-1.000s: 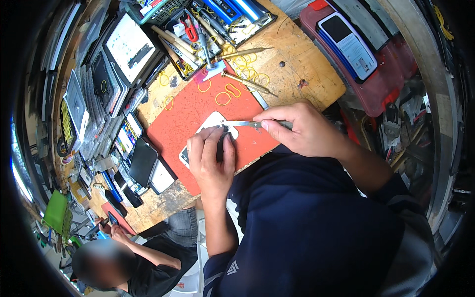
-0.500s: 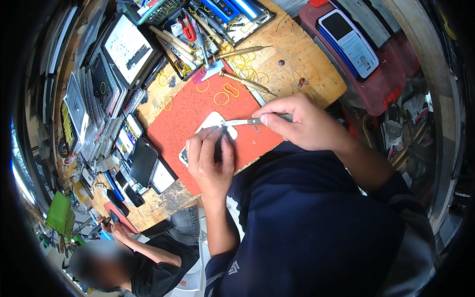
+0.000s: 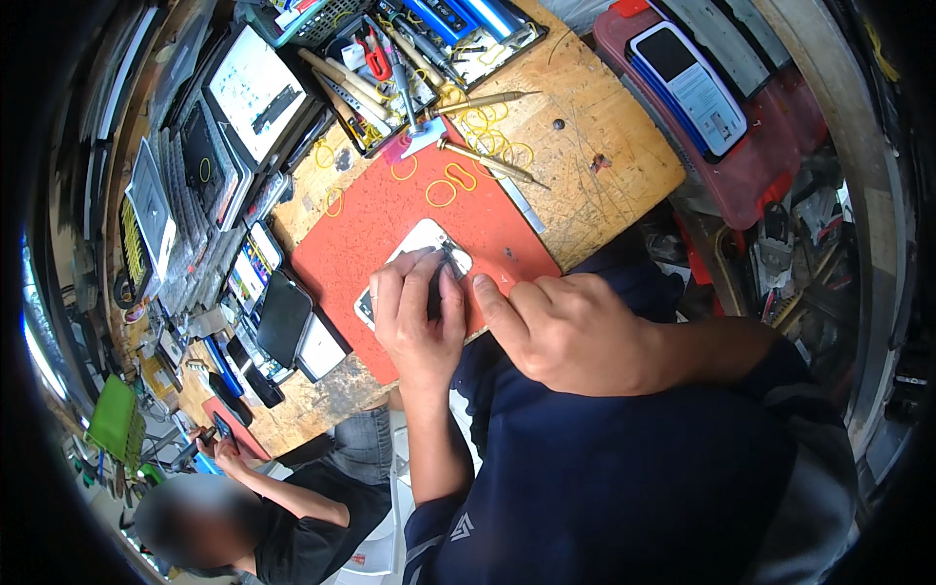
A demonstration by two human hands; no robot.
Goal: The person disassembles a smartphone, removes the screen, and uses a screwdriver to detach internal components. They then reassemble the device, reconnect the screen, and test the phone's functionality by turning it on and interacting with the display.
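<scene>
A white phone part [image 3: 420, 234] with dark patches lies at an angle on the red mat [image 3: 331, 253]. My left hand [image 3: 421, 307] presses down over it, its fingers pinched around a small dark piece [image 3: 446, 255] at the phone part's upper end. Just right of the phone part, my right hand [image 3: 575, 331] hovers near the mat's front edge. Its fingers are curled in, with the index finger towards the phone part. Whatever the right hand may hold is hidden behind its fingers; no blade shows.
Yellow rubber bands [image 3: 441, 193] and brass-coloured screwdrivers [image 3: 492, 162] lie behind the mat. A tool tray [image 3: 366, 146] stands at the back. Several phones [image 3: 283, 322] are on the left. Another person [image 3: 302, 497] works at the lower left.
My right hand has drawn back from the phone part towards me and turned knuckles up. The knife-like tool it held is out of sight. My left hand has stayed in place.
</scene>
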